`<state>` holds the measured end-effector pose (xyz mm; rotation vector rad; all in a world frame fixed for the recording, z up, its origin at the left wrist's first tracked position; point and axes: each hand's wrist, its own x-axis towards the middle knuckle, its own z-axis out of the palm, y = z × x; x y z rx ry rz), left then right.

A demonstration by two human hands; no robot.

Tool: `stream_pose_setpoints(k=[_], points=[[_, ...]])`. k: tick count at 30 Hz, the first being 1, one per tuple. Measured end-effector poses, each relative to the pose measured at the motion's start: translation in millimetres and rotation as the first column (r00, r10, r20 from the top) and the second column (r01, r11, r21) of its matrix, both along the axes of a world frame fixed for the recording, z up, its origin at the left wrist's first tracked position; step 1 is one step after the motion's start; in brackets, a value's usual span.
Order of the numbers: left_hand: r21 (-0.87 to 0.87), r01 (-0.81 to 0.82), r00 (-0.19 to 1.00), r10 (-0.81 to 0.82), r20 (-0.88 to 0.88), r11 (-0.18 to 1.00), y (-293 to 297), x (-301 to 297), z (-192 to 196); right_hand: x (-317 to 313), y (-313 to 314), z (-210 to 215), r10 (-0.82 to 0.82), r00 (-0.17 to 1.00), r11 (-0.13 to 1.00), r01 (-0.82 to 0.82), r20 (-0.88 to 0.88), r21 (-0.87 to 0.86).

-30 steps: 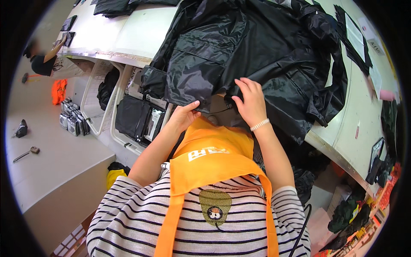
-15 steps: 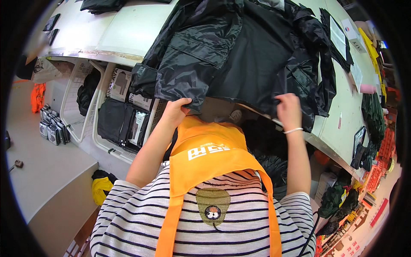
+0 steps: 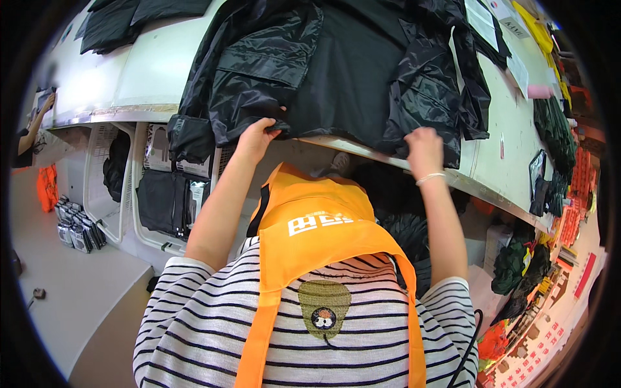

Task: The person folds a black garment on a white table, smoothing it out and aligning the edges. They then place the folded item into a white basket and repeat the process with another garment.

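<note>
A shiny black jacket (image 3: 343, 71) lies spread open on the white table, its lower edge hanging over the front. Both front panels are turned outward, each with a flapped pocket, and the matt inside shows between them. My left hand (image 3: 257, 139) pinches the bottom corner of the left panel between thumb and fingers. At the hem of the right panel, my right hand (image 3: 425, 150) is closed on the cloth, its fingers slightly blurred. One cuffed sleeve (image 3: 189, 138) droops over the table edge at the left.
Folded black garments (image 3: 110, 29) lie on the white table (image 3: 152, 74) at far left. Below stand white plastic baskets (image 3: 132, 187) holding packed clothing. Papers (image 3: 482, 22) and a pink roll (image 3: 540, 92) are at right. Another person's arm (image 3: 33, 129) shows at far left.
The view has shifted, and the jacket's hem sits nearer the table edge, more of it resting on the table. Both hands have moved up slightly with the hem. Another person's arm shows more plainly.
</note>
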<state>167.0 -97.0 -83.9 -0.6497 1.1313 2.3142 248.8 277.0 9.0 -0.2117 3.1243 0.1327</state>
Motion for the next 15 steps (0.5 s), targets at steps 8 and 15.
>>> stream_pose_setpoints(k=[8, 15], points=[[-0.484, 0.069, 0.819, -0.327, -0.472, 0.872, 46.1, -1.7, 25.4, -42.0, -107.8, -42.0, 0.012, 0.994, 0.805, -0.072, -0.105, -0.589], [-0.917, -0.204, 0.317, -0.863, -0.393, 0.342, 50.8, -14.3, 7.4, -51.6, -11.1, -41.7, 0.168, 0.971, 0.773, -0.023, 0.169, -0.634]])
